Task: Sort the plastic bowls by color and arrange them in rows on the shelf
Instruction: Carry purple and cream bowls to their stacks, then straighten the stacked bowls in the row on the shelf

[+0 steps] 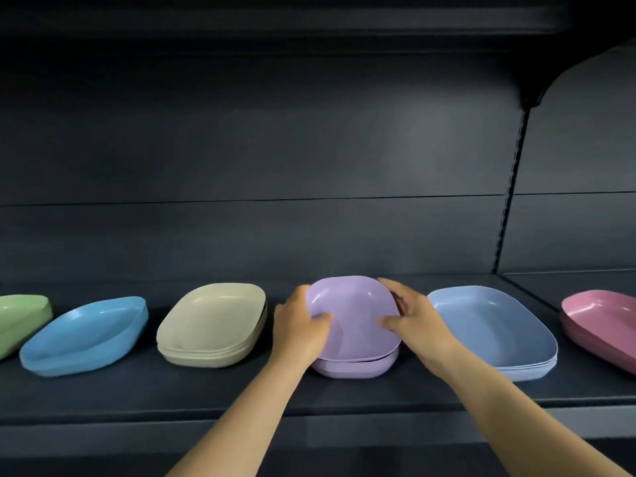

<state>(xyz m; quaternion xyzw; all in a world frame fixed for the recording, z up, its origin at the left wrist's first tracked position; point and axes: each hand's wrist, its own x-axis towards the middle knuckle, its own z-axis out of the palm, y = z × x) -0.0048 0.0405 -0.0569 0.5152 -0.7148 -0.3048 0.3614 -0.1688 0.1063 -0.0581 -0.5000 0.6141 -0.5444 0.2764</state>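
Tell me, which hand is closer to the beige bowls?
Left. The left hand grips the purple bowl's left edge, just right of the beige bowls. The right hand grips its far side, farther away.

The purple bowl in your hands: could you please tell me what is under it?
Under the tilted purple bowl sits at least one more purple bowl on the shelf. Only its front rim shows, so how many are stacked there cannot be told.

- The single head view is looking forward and slightly down, sitting close to the shelf.
- Its wide lens is seemingly bending the edges.
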